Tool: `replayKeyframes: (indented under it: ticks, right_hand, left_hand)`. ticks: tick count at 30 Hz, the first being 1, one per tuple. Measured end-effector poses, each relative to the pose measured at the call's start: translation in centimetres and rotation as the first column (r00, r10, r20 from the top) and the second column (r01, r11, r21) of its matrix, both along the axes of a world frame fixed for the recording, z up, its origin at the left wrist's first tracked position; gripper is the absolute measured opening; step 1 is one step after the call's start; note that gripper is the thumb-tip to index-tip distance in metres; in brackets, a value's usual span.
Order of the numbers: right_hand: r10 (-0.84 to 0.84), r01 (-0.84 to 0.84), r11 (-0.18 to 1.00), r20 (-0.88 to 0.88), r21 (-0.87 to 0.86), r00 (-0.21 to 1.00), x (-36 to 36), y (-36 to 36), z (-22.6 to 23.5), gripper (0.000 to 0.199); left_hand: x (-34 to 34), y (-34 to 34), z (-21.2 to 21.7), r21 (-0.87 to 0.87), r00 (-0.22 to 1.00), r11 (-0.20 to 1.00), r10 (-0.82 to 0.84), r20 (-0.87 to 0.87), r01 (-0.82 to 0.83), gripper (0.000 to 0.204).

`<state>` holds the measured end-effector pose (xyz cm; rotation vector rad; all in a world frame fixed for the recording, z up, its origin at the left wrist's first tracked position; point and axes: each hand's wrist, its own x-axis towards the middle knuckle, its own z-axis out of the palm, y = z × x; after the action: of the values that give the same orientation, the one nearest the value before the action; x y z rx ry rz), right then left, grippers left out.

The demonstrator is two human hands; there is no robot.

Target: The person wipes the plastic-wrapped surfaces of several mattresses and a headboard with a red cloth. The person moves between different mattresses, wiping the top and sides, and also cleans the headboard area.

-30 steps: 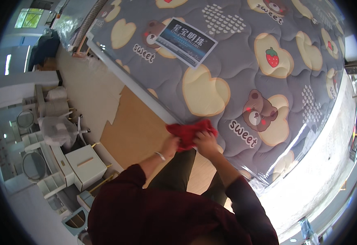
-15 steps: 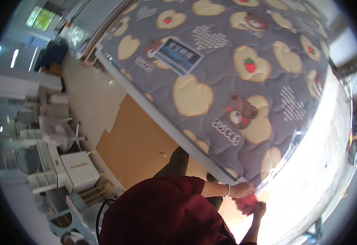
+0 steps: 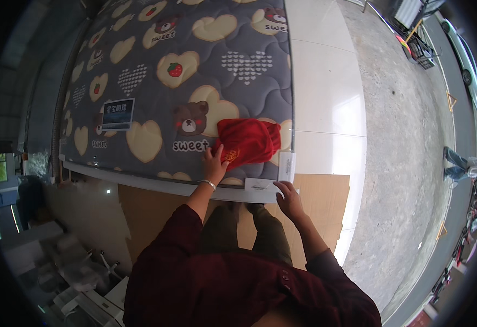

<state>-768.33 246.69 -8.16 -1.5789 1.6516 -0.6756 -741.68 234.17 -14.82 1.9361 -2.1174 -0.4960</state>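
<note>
A red cloth (image 3: 249, 143) with a small gold emblem lies bunched on the quilted mattress (image 3: 157, 101), close to its near right corner. The mattress is grey with cream hearts and bears, under a clear plastic cover. My left hand (image 3: 215, 165) rests at the left edge of the cloth, fingers spread. At the mattress corner, my right hand (image 3: 289, 200) hovers by or touches a white label (image 3: 261, 185); its fingers are bent but apart, and nothing shows in them. A second white label (image 3: 287, 165) sits on the right edge.
A dark printed card (image 3: 118, 114) lies on the mattress. Brown cardboard (image 3: 325, 204) covers the floor around my feet. Wrapped chairs and white furniture (image 3: 80, 297) crowd the lower left. Right of the pale tiles (image 3: 325, 103) runs a concrete strip (image 3: 380, 131), with a road beyond.
The view has turned toward the mattress. Both hands were on the red cloth off the mattress corner; now it lies on the mattress, and my right hand has come away from it.
</note>
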Motion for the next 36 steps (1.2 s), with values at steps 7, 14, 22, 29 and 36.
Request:
replayKeyframes:
  ticks: [7,14,22,29,36]
  right_hand:
    - [-0.259,0.292,0.948,-0.229,0.127,0.939,-11.5,13.8,0.3,0.026]
    - [-0.371,0.399,0.888,-0.154,0.229,0.916,-18.4,17.1,-3.1,0.026]
    - [-0.364,0.364,0.886,-0.053,0.288,0.930,-31.2,12.6,-6.0,0.020]
    - [-0.371,0.383,0.844,-0.107,0.377,0.923,-40.6,9.6,-5.9,0.017]
    - [-0.321,0.275,0.909,0.105,0.314,0.941,-39.1,2.8,-6.7,0.018]
  left_hand:
    - [-6.4,5.0,-1.9,0.218,0.977,0.961,-0.136,-0.165,0.171,0.046]
    - [-15.6,8.1,-4.4,0.006,0.968,0.970,-0.244,0.064,0.244,0.038]
    - [-28.0,-11.7,-6.4,-0.118,0.952,0.992,0.081,0.295,-0.048,0.036]
    - [-31.6,-20.6,-4.7,-0.087,0.916,0.991,0.125,0.382,-0.099,0.031]
    - [-27.4,-3.1,-4.2,-0.004,0.932,0.993,-0.108,0.345,0.116,0.027]
